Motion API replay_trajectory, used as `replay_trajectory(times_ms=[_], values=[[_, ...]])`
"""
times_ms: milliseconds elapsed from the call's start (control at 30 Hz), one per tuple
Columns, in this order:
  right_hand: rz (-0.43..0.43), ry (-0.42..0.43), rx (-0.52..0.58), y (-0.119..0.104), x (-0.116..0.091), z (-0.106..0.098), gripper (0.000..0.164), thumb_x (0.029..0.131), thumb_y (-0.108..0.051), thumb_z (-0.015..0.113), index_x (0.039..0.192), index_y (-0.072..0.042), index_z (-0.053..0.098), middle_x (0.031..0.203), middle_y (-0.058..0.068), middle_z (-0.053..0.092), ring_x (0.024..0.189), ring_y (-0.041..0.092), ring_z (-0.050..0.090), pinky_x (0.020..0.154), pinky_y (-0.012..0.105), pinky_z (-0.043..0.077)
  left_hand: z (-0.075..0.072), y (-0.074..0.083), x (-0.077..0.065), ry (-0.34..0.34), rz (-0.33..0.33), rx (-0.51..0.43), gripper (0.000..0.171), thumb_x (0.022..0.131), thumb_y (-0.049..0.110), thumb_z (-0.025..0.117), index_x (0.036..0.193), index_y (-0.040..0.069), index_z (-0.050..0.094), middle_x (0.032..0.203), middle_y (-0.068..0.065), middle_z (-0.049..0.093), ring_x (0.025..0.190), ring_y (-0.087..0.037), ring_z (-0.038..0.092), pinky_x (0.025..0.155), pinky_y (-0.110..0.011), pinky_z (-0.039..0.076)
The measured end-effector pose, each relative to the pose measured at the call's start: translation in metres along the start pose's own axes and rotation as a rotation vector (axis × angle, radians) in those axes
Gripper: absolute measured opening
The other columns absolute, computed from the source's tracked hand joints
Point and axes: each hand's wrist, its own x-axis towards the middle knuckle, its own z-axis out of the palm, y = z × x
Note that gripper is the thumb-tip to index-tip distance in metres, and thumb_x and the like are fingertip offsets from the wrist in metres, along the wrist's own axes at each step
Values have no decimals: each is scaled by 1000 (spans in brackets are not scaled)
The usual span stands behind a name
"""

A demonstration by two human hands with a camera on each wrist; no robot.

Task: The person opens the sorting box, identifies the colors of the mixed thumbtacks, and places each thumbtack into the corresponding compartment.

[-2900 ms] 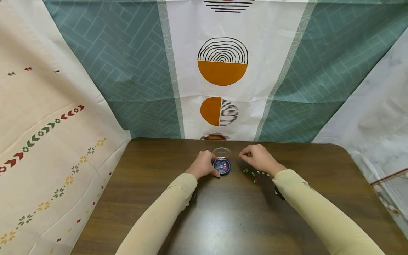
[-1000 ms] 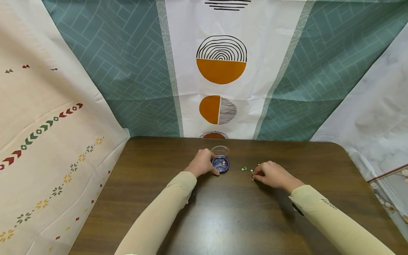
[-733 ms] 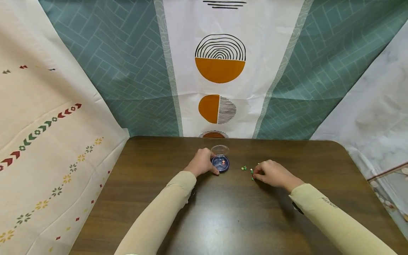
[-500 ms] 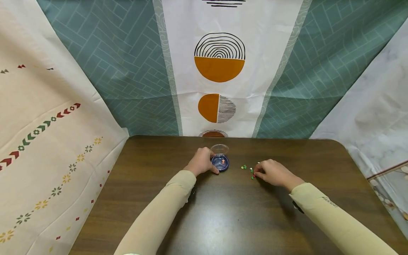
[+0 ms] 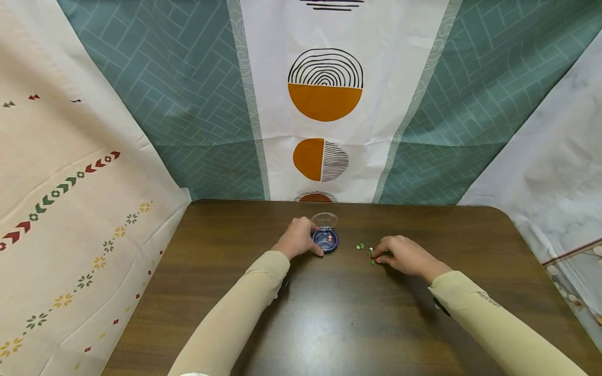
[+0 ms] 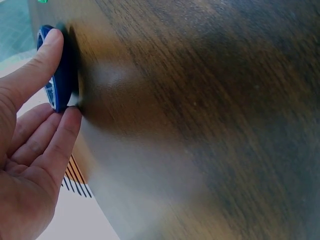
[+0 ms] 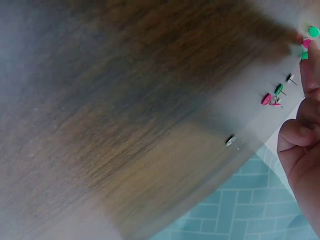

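My left hand (image 5: 297,240) holds a small round blue case (image 5: 324,247) on the table, thumb on the near rim and fingers behind. Its clear lid (image 5: 324,220) stands raised; a few orange-red thumbtacks (image 5: 330,238) lie inside. In the left wrist view, the thumb and fingertips grip the edge of the blue case (image 6: 64,82). To the right, my right hand (image 5: 400,254) is low over loose thumbtacks, its fingertips at a pink thumbtack (image 7: 306,43), which they appear to pinch. A green thumbtack (image 7: 313,31) lies beside it. The fingertips are partly cut off in the right wrist view.
Green and pale thumbtacks (image 5: 360,246) lie between the case and the right hand. More thumbtacks, such as a pink one (image 7: 267,99) and a silvery one (image 7: 230,140), are scattered near that hand. The brown table (image 5: 329,324) meets a hanging patterned cloth (image 5: 211,130) at the back.
My right hand moved from beside the case rightward and nearer to the thumbtacks, then stayed there with small finger movements. My left hand keeps its hold on the case.
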Motion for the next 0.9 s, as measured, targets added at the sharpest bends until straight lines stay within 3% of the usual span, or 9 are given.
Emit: replay_trajectory(times_ms=[367,900], values=[[20,-14,-32,3,1,1,7,81,-21,72,81,-28,72,82,-18,65,78,0,59,71,27,49,-1,1,0,-13,-18,3,70,51,32,92,112,8,69,113,-5,68,102,-18,60,91,-34,50],[134,-33,77,0,11,-15,5,88,-20,65,86,-18,70,84,-7,69,70,5,55,63,24,46,-3,3,-2,-30,-25,-1,69,53,31,91,114,9,68,113,-5,68,99,-18,60,91,-34,50]])
